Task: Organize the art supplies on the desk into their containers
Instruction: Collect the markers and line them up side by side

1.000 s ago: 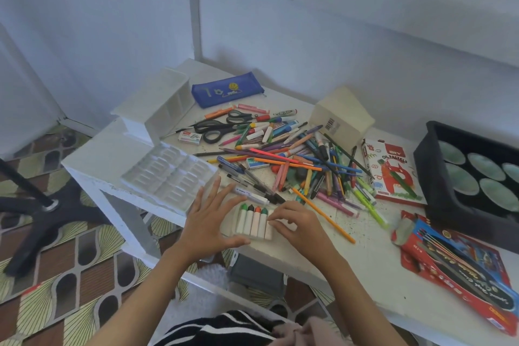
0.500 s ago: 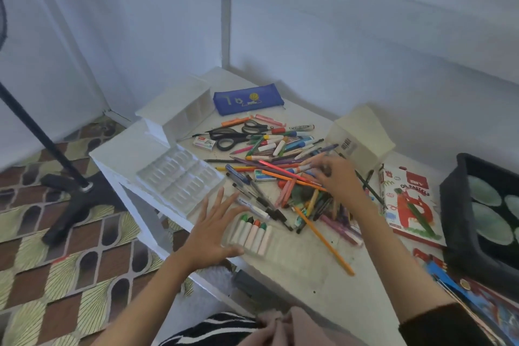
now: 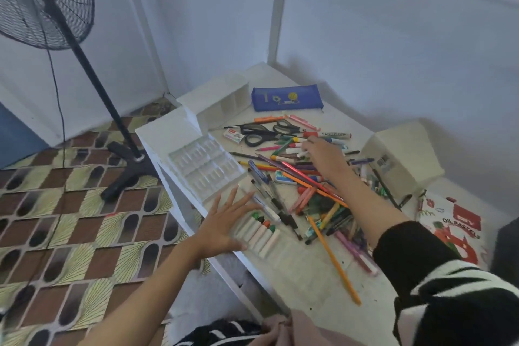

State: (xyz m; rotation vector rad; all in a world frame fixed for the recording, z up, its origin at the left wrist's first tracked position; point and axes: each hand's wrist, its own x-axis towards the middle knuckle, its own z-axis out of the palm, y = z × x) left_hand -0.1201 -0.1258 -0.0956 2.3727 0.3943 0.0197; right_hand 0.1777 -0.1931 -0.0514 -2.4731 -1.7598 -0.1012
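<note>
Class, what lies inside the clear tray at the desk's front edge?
A row of wrapped pastels with green, black and orange tips lies in the clear tray. The left hand hides its left end.

The pencil case lies at the counter's far corner, the desk organizer to its left. In front of the organizer sits a moulded tray, then a row of oil pastels at the near-left edge. Pens and markers pile in the middle, scissors behind them, a box to their right.
</note>
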